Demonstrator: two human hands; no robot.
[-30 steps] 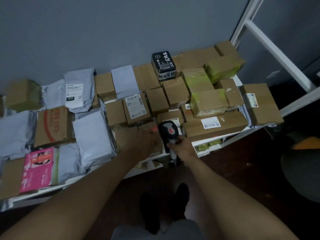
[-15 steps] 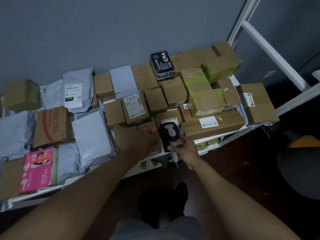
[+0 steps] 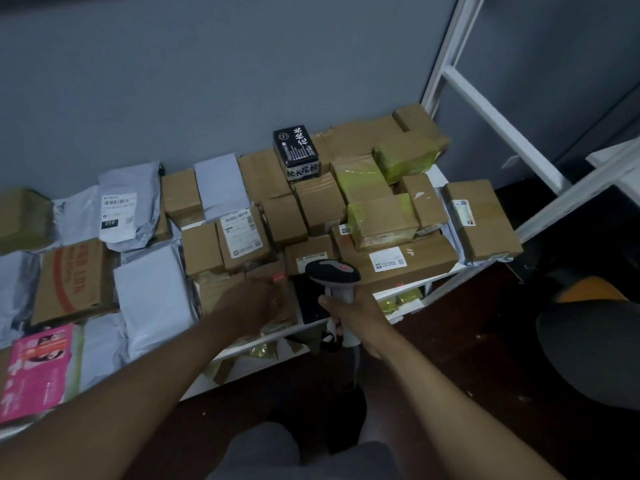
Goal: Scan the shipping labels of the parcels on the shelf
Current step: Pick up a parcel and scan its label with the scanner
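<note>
1. Gripping the scanner (image 3: 334,271), the right hand (image 3: 360,315) hung near the shelf (image 3: 446,271) edge.
2. Left hand (image 3: 254,306) blurred over a front parcel (image 3: 277,308); couldn't tell its grip.
3. Black box (image 3: 296,150) sat behind, by the wall.

Mostly plain brown cardboard boxes (image 3: 313,207), some wrapped in yellow-green tape (image 3: 405,159), plus grey poly mailers (image 3: 156,296), one hot-pink parcel (image 3: 36,372), a black tin (image 3: 297,150) with white lettering.
</note>
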